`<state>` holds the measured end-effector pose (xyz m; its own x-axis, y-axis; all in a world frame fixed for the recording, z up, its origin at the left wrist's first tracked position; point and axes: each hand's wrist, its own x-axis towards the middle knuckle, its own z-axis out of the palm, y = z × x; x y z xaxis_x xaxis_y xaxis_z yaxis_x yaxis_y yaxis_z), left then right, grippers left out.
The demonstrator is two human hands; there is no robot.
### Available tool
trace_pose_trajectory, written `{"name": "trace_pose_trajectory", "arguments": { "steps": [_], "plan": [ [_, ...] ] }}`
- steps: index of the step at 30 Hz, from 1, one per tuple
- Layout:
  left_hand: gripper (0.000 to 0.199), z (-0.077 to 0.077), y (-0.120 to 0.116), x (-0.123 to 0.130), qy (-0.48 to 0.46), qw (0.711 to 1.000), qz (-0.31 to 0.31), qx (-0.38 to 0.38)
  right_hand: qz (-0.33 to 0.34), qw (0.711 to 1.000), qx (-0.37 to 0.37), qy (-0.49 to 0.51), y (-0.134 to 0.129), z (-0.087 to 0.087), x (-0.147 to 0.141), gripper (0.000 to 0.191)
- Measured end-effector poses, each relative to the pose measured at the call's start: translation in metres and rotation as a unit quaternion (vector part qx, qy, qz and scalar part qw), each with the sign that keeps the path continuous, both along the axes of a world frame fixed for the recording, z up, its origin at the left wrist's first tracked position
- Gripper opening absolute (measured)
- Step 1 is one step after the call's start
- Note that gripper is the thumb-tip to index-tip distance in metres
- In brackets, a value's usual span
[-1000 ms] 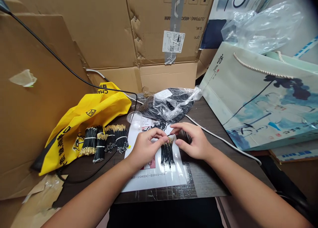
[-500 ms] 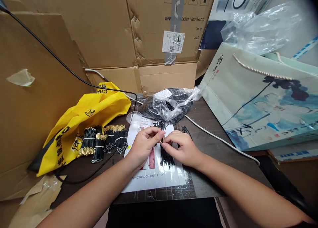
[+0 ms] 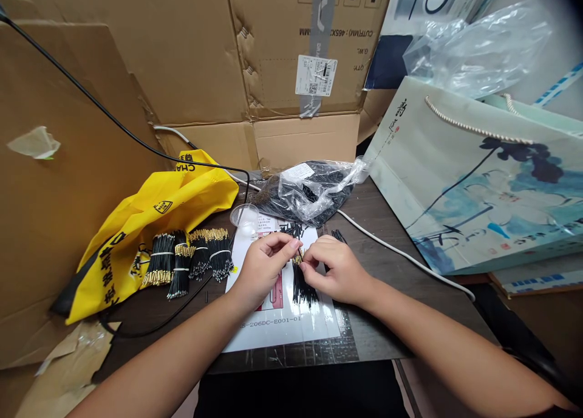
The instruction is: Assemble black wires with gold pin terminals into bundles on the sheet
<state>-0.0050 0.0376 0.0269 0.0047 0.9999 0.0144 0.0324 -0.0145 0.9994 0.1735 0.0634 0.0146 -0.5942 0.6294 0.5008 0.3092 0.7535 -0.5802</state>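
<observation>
My left hand is closed in a pinch over the printed sheet, its thumb and forefinger together. Close to its right, my right hand also pinches, fingertips nearly meeting the left ones. What either hand holds is too small to make out. Below and between the fingertips lies a loose pile of black wires with gold tips. More short black pieces lie just beyond the hands. To the left stand several banded bundles of black wires with gold ends.
A yellow bag lies behind the bundles. A clear plastic bag of black parts and a small clear cup sit at the back. A white cable crosses the table beside a large paper bag. Cardboard stands behind.
My right fingertips have shifted slightly up and right, showing more gold tips between the hands. The whole view has moved a little.
</observation>
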Motion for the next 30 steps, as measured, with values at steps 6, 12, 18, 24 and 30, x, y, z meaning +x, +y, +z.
{"name": "trace_pose_trajectory", "arguments": {
  "steps": [6, 12, 18, 24, 30],
  "plan": [
    [0.027, 0.0012, -0.0007, -0.0007, 0.023, 1.000, 0.011, 0.003, 0.001, 1.000, 0.005, -0.012, 0.0013, 0.0008, 0.0007, 0.013],
    [0.028, 0.0014, 0.0003, -0.0024, 0.041, 0.999, -0.007, 0.010, 0.005, 1.000, -0.028, 0.010, 0.0012, 0.0001, 0.0014, 0.012],
    [0.025, 0.0027, 0.0010, -0.0022, 0.012, 1.000, -0.015, -0.001, 0.015, 0.998, -0.062, 0.018, 0.0022, 0.0001, 0.0017, 0.012],
    [0.024, 0.0015, 0.0014, -0.0015, -0.048, 0.998, -0.032, -0.023, 0.031, 0.992, -0.118, 0.032, 0.0027, 0.0049, 0.0017, 0.013],
    [0.024, -0.0013, 0.0008, -0.0013, -0.082, 0.995, -0.042, -0.029, 0.056, 0.986, -0.152, 0.038, 0.0032, 0.0078, 0.0032, 0.015]
  ]
}}
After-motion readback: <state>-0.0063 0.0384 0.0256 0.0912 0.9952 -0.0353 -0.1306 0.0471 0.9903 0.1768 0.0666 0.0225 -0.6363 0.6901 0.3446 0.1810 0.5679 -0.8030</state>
